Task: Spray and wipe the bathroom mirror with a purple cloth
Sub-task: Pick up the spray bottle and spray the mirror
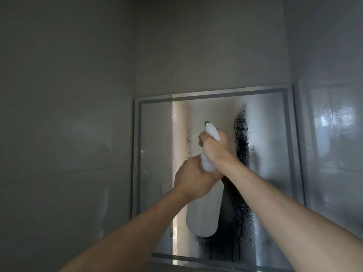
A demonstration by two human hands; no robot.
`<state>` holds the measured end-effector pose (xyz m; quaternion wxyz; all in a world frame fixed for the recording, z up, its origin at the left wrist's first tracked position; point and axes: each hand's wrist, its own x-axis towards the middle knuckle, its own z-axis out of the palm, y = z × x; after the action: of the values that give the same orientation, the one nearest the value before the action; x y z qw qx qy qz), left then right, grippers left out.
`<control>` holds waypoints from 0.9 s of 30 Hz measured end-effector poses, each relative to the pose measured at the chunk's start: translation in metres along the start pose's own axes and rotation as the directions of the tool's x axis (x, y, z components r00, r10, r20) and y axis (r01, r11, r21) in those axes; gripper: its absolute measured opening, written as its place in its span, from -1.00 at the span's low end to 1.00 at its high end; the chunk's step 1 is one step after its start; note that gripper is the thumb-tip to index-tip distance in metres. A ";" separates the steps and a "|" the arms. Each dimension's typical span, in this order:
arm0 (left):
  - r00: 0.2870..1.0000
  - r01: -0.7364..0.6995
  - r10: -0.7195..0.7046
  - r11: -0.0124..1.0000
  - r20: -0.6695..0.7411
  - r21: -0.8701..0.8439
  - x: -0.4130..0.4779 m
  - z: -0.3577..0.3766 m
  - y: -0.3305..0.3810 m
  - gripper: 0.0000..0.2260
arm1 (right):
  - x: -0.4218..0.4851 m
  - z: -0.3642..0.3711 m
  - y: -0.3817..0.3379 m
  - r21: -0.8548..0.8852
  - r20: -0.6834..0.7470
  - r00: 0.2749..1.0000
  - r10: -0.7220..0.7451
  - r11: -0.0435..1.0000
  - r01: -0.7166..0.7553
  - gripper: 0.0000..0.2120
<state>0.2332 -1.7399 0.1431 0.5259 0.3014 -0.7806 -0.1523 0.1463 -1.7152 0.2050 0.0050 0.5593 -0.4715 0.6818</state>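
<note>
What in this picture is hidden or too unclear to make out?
Head view only:
- Purple cloth: nowhere in sight; whether it sits out of frame cannot be told.
- Spray bottle: its neck and trigger are covered by the right hand and left hand.
- Mirror: droplets and runs blur the reflection; its lower right corner is hidden by the right forearm.
- Any label on the bottle: none readable.

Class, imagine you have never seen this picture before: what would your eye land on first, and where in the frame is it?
First, the two bare hands meeting at the centre: the right hand wraps the trigger head of a white spray bottle with a green nozzle tip, and the left hand grips its neck lower down. Behind them, the framed mirror is misted, with droplets running down its dark middle-right part.
</note>
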 end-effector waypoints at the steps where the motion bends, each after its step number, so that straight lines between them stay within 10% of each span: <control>1: 1.000 -0.003 0.003 1.000 -0.004 0.003 0.002 -0.002 0.002 -0.73 | 0.002 0.000 -0.003 0.007 0.003 1.000 -0.002 1.000 0.002 -0.74; 27: 0.988 0.102 -0.106 0.994 -0.109 -0.040 -0.014 -0.050 -0.016 -0.67 | -0.014 0.048 -0.046 0.003 0.237 0.972 0.015 1.000 -0.016 -0.75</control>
<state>0.2877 -1.7396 0.1444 0.5648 0.3408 -0.7307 -0.1760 0.2125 -1.7142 0.2202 -0.0578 0.6329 -0.4714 0.6115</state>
